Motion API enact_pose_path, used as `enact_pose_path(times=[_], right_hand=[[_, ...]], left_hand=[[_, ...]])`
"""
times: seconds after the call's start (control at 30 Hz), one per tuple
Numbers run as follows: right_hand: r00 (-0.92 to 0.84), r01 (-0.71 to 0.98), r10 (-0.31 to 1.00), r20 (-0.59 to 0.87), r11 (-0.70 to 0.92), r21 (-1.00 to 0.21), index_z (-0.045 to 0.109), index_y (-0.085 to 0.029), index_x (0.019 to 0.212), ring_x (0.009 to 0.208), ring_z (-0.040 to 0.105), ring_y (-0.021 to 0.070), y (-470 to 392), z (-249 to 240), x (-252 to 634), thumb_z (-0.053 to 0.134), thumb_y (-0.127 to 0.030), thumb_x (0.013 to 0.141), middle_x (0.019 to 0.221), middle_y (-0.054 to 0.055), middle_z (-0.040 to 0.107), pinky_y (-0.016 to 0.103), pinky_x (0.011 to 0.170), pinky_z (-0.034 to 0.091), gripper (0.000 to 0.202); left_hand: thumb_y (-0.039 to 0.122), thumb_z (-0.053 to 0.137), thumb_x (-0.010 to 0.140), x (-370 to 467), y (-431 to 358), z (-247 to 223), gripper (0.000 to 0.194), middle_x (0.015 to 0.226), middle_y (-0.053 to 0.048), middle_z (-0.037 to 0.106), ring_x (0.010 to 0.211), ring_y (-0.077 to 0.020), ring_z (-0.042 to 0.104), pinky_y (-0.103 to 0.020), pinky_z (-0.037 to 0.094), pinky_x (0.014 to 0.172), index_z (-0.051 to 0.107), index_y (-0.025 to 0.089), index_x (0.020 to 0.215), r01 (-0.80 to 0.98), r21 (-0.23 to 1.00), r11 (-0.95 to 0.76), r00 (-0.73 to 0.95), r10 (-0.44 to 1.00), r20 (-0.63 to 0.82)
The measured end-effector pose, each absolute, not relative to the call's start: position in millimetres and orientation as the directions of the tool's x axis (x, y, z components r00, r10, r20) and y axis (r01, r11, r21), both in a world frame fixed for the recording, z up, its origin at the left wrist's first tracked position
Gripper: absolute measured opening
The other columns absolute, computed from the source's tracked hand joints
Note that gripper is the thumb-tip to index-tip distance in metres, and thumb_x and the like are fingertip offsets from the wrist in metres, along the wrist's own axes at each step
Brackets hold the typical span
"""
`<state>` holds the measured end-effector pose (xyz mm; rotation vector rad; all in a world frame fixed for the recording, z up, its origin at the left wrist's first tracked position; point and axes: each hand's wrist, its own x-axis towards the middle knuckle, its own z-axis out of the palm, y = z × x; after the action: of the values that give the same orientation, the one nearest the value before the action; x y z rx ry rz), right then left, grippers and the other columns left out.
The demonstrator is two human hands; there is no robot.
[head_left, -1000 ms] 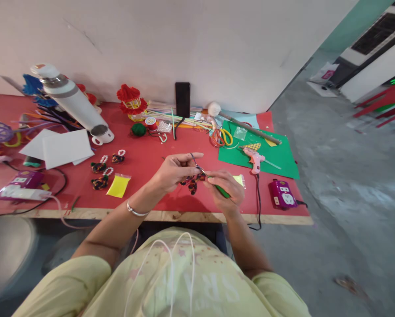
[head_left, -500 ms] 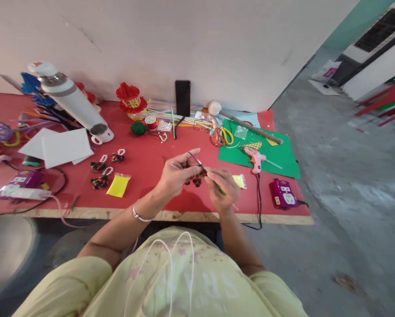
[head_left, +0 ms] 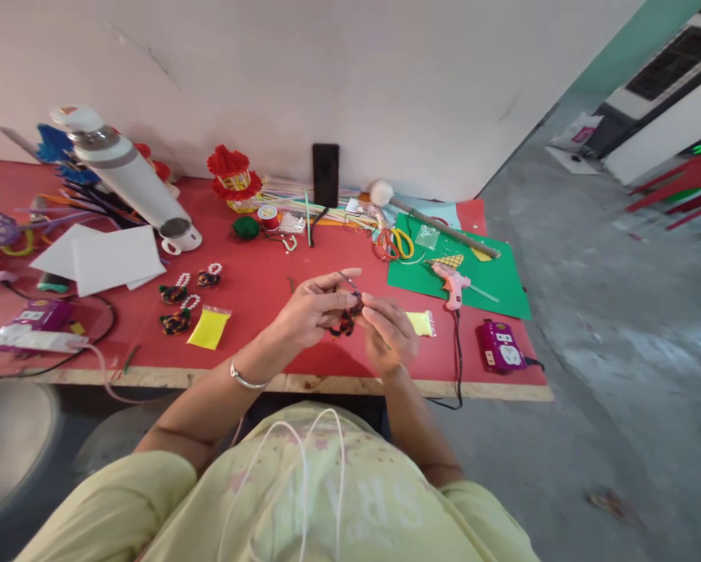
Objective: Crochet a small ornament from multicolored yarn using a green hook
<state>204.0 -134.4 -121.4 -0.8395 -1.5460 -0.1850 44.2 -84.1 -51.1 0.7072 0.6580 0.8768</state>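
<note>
The left hand (head_left: 315, 308) pinched a yarn piece (head_left: 345, 324) over the surface (head_left: 250, 277), nearer its front edge, index finger extended; the right hand (head_left: 391, 332) gripped a hook (head_left: 389, 347), mostly hidden. The piece looked light, soft and yielding, likely best pinched by its upper rim. It hung toward the front edge, long axis unclear.

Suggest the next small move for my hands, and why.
Perhaps draw the strand snug with the right hand while the left hand steadies the yarn piece. The strand runs from the left forefinger toward the piece, and the right fingers are right at its edge.
</note>
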Motion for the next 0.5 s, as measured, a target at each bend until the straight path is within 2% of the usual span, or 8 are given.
enact_pose_path(times=[0.13,0.5], right_hand=[[-0.056,0.444,0.527,0.848,0.774,-0.452,0.07,-0.036,0.131,0.106,0.081,0.0225,-137,-108,224,0.072,-0.011,0.093,0.123,0.007,0.082,0.04,0.084,0.069,0.045],[-0.148,0.409,0.555,0.818,0.788,-0.461,0.071,-0.034,0.132,0.104,0.081,0.0226,-147,-87,238,0.071,-0.008,0.092,0.121,0.009,0.083,0.04,0.084,0.068,0.047]], left_hand=[[0.008,0.09,0.061,29,-74,-47,0.048,0.061,0.004,0.061,0.038,0.0009,0.033,-0.017,0.015,0.039,0.083,0.012,0.109,-0.35,0.806,0.478,0.525,0.813,-0.254],[0.013,0.092,0.059,28,-71,-44,0.043,0.059,0.002,0.063,0.038,-0.0003,0.034,-0.019,0.014,0.041,0.084,0.012,0.102,-0.274,0.863,0.424,0.529,0.816,-0.233]])
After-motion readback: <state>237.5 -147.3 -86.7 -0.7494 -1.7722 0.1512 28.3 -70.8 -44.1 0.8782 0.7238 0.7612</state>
